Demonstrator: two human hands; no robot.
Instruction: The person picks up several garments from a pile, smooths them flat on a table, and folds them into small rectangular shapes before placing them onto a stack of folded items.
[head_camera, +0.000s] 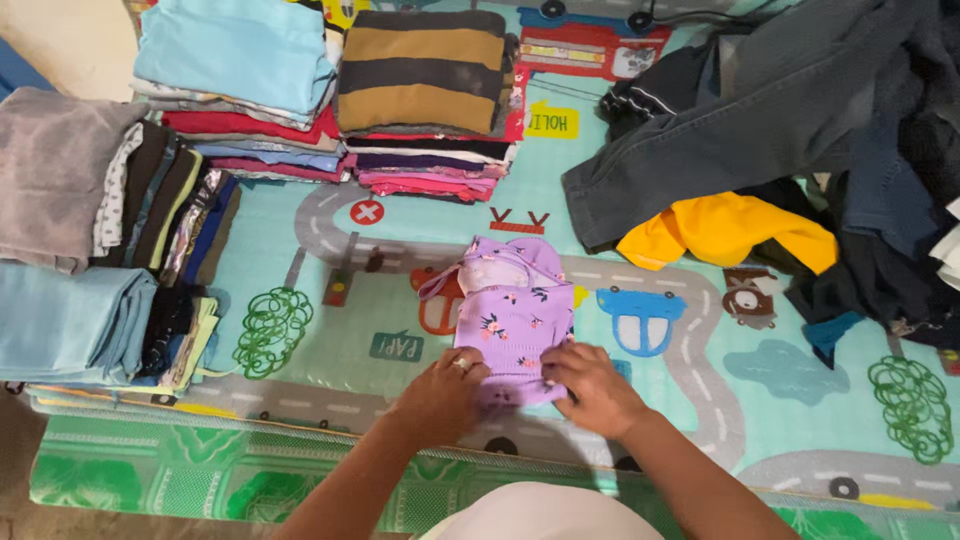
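A small purple garment (512, 312) with a flower print lies on the play mat (700, 400) in front of me, its top part bunched and pale inside. My left hand (442, 393), a ring on one finger, grips the garment's lower left edge. My right hand (590, 385) pinches the lower right edge, with the cloth folded under its fingers. Both hands rest on the mat at the near end of the garment.
Stacks of folded clothes stand at the back: a blue-topped pile (240, 80) and a brown-striped pile (425, 90). More folded piles (100, 220) line the left side. At right lies a heap of unfolded dark clothes (800, 110) with a yellow garment (725, 230).
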